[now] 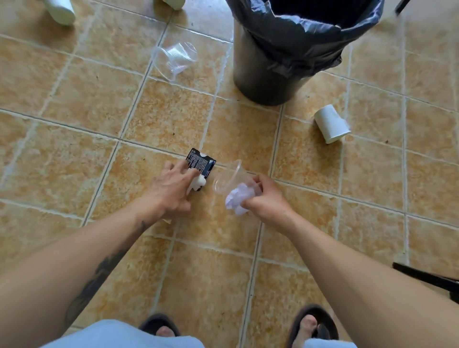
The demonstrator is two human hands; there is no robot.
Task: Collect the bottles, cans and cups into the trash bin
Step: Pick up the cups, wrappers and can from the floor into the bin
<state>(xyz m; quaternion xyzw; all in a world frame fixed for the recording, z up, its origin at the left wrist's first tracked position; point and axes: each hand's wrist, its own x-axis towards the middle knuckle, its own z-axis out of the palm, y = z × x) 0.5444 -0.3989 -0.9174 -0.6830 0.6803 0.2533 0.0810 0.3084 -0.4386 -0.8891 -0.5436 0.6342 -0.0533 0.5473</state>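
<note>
My right hand (264,198) grips a clear plastic cup (229,177) together with a crumpled white paper wad (239,200), just above the tiled floor. My left hand (171,191) rests with spread fingers on a small black-and-white carton (201,165) lying on the floor. A second clear plastic cup (175,59) lies on its side at the upper left. A white paper cup (331,123) lies tipped over to the right. The trash bin (270,74), lined with a black bag, stands open at the top centre.
Two white objects, a bottle (62,11) and another (173,3), sit at the top left edge. A dark object (427,277) juts in at the lower right. My sandalled feet (314,325) stand at the bottom on the orange tiles.
</note>
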